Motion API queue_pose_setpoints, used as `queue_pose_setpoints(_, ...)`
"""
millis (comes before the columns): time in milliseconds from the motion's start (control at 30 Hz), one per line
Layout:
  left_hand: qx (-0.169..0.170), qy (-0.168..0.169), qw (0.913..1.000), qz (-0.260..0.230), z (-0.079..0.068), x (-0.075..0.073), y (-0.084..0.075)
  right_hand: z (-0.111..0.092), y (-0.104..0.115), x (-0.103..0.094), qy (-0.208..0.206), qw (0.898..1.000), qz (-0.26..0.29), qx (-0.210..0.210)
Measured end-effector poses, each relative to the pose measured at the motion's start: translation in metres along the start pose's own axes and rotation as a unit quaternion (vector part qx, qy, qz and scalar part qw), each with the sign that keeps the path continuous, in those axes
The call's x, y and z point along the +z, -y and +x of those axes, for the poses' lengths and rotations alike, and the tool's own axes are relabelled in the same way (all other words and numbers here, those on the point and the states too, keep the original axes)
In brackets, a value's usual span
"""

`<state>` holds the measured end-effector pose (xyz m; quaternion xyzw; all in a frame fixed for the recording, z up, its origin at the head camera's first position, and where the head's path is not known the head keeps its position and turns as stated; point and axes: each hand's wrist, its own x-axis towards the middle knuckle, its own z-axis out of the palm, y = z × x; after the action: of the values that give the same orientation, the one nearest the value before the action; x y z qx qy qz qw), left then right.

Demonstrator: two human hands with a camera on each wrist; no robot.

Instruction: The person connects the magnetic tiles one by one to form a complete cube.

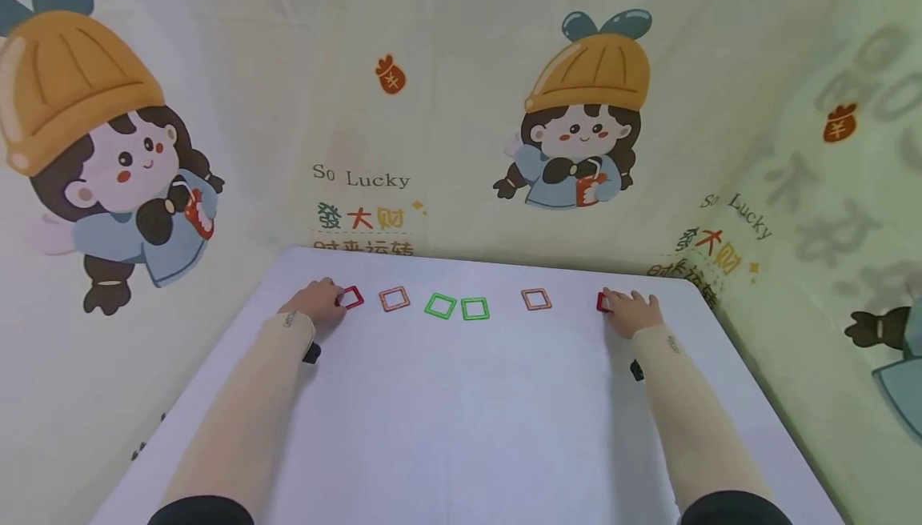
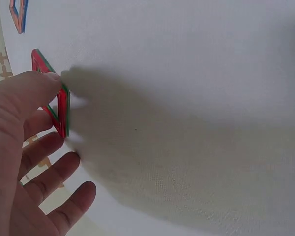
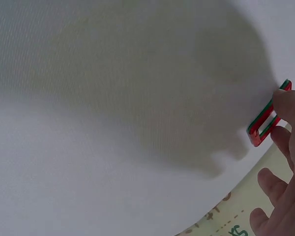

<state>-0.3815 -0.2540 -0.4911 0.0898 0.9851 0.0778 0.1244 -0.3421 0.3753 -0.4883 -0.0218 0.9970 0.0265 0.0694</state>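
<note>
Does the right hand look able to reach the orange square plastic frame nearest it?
Probably yes: bare white tabletop leads to that orange frame, but the right hand pinches a red square plastic frame.

left arm (image 1: 238, 405) stretched toward the far left, right arm (image 1: 699, 413) toward the far right, left hand (image 1: 313, 301) pinching between thumb (image 2: 39, 91) and index finger, its remaining fingers (image 2: 54, 177) spread, right hand (image 1: 632, 314) likewise pinching by thumb and index finger

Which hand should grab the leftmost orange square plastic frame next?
Probably the left hand: that orange frame lies near the red square plastic frame it pinches. The right hand, pinching another red frame, sits much farther away.
</note>
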Motion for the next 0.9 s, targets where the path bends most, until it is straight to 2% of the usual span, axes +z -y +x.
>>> queue_pose_setpoints(200,0.007,0.002,0.9996,-0.029,0.003,-0.002,0.002,0.001,0.003,-0.001,-0.008,1.000,0.003,-0.005)
queue_pose_setpoints(333,0.038,0.007,0.9989,-0.025,0.005,-0.004,0.003,0.004,0.005,-0.003,-0.019,1.000,0.001,-0.009)
queue_pose_setpoints(400,0.043,0.014,0.9985,-0.030,0.005,-0.005,0.004,0.006,0.006,-0.005,-0.018,1.000,0.002,-0.009)
queue_pose_setpoints(567,0.045,0.031,0.9968,-0.058,0.000,-0.007,0.003,0.011,0.004,-0.007,-0.015,1.000,0.000,-0.009)
queue_pose_setpoints(600,0.054,0.034,0.9963,-0.058,0.000,-0.007,0.003,0.011,0.003,-0.006,-0.016,1.000,0.000,-0.010)
queue_pose_setpoints(767,0.085,0.057,0.9935,-0.049,-0.008,-0.007,-0.004,0.010,0.002,-0.008,-0.016,1.000,-0.002,-0.015)
queue_pose_setpoints(900,0.094,0.075,0.9919,-0.042,-0.016,-0.007,-0.018,0.009,0.003,-0.011,-0.006,1.000,0.000,-0.016)
